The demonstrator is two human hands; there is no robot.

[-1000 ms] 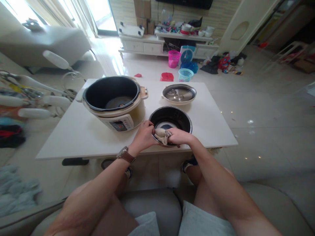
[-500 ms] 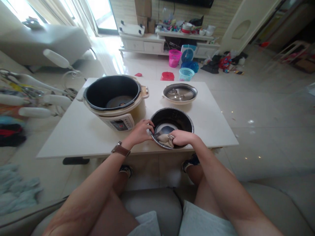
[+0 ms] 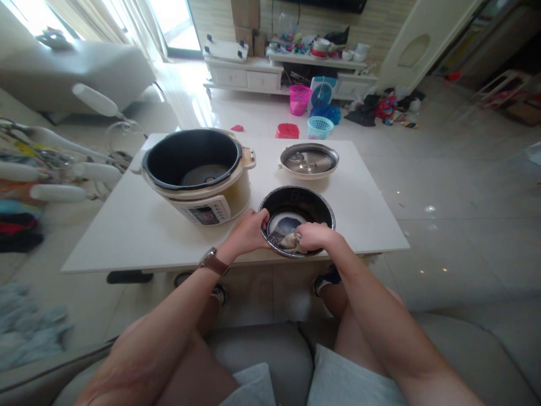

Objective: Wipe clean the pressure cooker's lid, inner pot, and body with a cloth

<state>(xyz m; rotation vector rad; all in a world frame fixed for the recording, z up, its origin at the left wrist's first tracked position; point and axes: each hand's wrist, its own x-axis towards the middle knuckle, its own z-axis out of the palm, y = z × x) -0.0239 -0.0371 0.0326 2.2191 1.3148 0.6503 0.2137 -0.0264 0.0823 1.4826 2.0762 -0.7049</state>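
The inner pot [image 3: 305,199], a round black bowl, stands on the near edge of the white table [image 3: 127,225], just right of the rice cooker [image 3: 235,195] and nearer than the metal lid [image 3: 310,160], which lies flat and apart from it toward the far side. The left hand [image 3: 247,231] comes in from the near left with the forearm stretched out over the table edge and a brown-strapped watch [image 3: 212,261] on the wrist. Its fingers are curled round the near-left rim of the pot, fingertips over the lip, so it is closed in a grip on the rim. The right hand [image 3: 315,235] reaches in from the near right, with the forearm angled up from the knee and the wrist bent down over the near rim. It sits inside the pot, knuckles up, fingers bunched tight on a crumpled pale cloth [image 3: 289,242]. The cloth is pressed against the near part of the pot's inside, touching the bottom, where a lighter patch shows just beyond it. The two hands are close together, with the cloth between them. The cooker's body stands open, its dark well showing, and its control panel faces the near side.
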